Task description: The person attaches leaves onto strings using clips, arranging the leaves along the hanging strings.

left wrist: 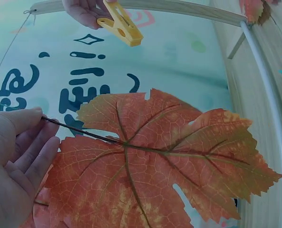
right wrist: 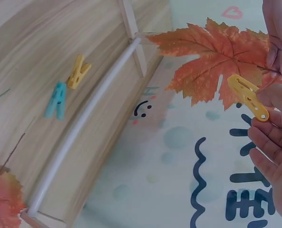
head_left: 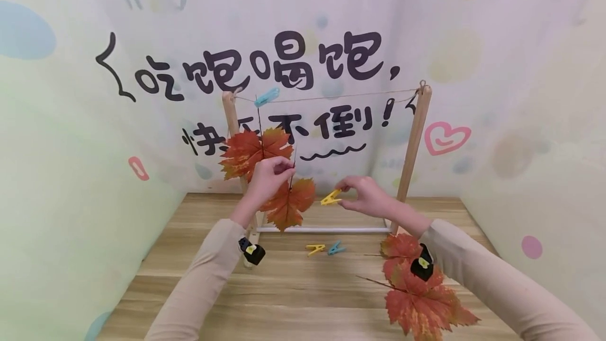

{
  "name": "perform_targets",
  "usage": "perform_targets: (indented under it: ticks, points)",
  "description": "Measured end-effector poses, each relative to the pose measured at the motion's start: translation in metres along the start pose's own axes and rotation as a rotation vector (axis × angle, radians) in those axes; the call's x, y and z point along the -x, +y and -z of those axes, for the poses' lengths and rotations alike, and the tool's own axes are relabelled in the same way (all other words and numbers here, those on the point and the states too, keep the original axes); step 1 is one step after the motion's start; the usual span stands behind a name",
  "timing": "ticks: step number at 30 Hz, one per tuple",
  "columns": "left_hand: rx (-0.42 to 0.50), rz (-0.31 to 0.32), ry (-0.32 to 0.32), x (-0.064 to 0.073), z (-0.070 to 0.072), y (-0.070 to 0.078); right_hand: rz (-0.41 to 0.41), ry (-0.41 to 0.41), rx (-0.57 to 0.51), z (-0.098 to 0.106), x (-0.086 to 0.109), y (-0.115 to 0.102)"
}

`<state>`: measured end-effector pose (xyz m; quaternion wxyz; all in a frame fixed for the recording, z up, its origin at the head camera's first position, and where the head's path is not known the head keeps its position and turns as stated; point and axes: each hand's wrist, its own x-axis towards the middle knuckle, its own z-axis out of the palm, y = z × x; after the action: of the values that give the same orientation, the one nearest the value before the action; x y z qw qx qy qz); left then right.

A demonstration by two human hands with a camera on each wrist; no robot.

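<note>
By its dark stem, my left hand (head_left: 270,177) pinches an orange-red artificial leaf (head_left: 290,205), which hangs below the fingers. In the left wrist view the leaf (left wrist: 150,156) spreads wide beside the left hand (left wrist: 17,156). My right hand (head_left: 368,197) pinches a yellow clothespin (head_left: 330,198) between thumb and fingers, to the right of that leaf and apart from it. Another leaf (head_left: 258,146) hangs behind the left hand, its stem clipped by a blue clothespin (head_left: 267,97) to a thin string (head_left: 331,97).
The string spans two wooden posts (head_left: 413,141) of a frame with a white bottom bar (head_left: 326,230). A yellow clothespin (head_left: 315,249) and a blue clothespin (head_left: 336,248) lie on the wooden table (head_left: 303,304). More red leaves (head_left: 421,307) lie at the right, partly under the right forearm.
</note>
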<state>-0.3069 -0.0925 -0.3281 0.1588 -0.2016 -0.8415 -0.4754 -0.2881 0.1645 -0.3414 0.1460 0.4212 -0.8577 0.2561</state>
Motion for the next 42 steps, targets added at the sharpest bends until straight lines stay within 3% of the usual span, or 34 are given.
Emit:
perform_targets:
  ticks: [7, 14, 20, 25, 33, 42]
  points:
    - [0.026, 0.003, 0.03, -0.017, 0.001, 0.014, -0.034, -0.026, -0.006, 0.008, -0.007, -0.008]
    - [0.084, 0.017, 0.109, -0.034, 0.006, 0.027, -0.043, -0.04, -0.013, 0.011, -0.008, -0.013]
    - [0.147, 0.008, 0.167, -0.048, 0.01, 0.036, 0.007, -0.026, -0.002, 0.01, -0.008, -0.014]
    - [0.151, 0.011, 0.168, -0.057, 0.015, 0.046, 0.038, -0.004, 0.003, 0.012, -0.009, -0.015]
    - [0.116, -0.003, 0.2, -0.067, 0.021, 0.052, 0.06, 0.008, 0.015, 0.015, -0.013, -0.016]
    - [0.111, 0.036, 0.206, -0.069, 0.02, 0.05, 0.032, 0.068, -0.052, 0.027, -0.024, -0.017]
